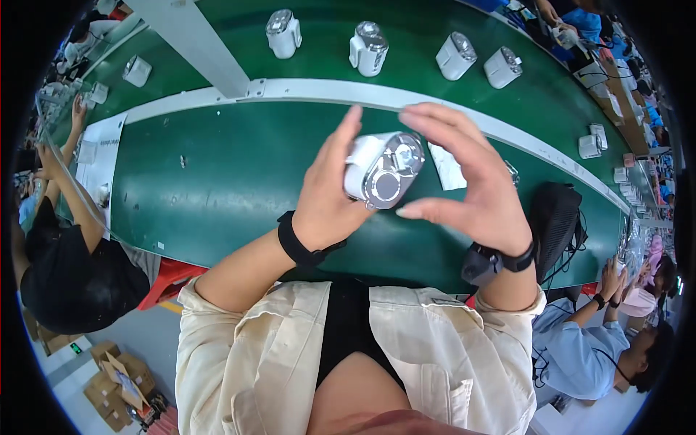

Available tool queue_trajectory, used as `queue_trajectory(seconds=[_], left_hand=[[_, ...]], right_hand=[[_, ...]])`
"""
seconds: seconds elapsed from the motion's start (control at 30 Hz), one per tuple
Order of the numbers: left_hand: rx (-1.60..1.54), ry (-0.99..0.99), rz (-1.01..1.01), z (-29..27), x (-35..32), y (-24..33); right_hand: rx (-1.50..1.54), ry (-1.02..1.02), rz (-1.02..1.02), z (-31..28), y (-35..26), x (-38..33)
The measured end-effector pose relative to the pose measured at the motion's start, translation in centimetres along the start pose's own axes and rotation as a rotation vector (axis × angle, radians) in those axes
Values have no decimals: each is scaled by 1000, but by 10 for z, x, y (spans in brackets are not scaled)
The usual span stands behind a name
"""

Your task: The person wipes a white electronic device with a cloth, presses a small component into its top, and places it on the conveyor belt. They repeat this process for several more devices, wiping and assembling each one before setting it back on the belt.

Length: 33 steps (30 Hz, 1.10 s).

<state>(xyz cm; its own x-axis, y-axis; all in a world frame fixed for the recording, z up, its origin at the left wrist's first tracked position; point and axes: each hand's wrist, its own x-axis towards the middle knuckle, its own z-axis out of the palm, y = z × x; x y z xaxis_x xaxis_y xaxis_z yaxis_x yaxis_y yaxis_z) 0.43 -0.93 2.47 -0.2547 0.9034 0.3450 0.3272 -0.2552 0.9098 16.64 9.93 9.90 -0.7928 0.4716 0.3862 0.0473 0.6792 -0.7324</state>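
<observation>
A green desk [210,196] carries a black bag [555,221] toward its right end. Above the desk's middle, the right hand [489,181] is spread, thumb well apart from the curved fingers, while the left hand [319,196] wraps around a white device [389,168] with a shiny silver top, held over the desk's middle too.

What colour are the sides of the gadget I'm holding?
The sides of the gadget are white, seen best in the head view.
</observation>
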Motion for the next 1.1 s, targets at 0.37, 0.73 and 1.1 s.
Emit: queue_trajectory(seconds=[0.37, 0.73, 1.1], left_hand=[[464, 147, 208, 14, -9, -11], [345, 64, 95, 15, -10, -9], [400, 89, 92, 13, -13, -8]], right_hand=[[250, 274, 289, 25, -4, -33], [187, 295, 222, 30, 12, -32], [-132, 409, 74, 51, 11, -37]])
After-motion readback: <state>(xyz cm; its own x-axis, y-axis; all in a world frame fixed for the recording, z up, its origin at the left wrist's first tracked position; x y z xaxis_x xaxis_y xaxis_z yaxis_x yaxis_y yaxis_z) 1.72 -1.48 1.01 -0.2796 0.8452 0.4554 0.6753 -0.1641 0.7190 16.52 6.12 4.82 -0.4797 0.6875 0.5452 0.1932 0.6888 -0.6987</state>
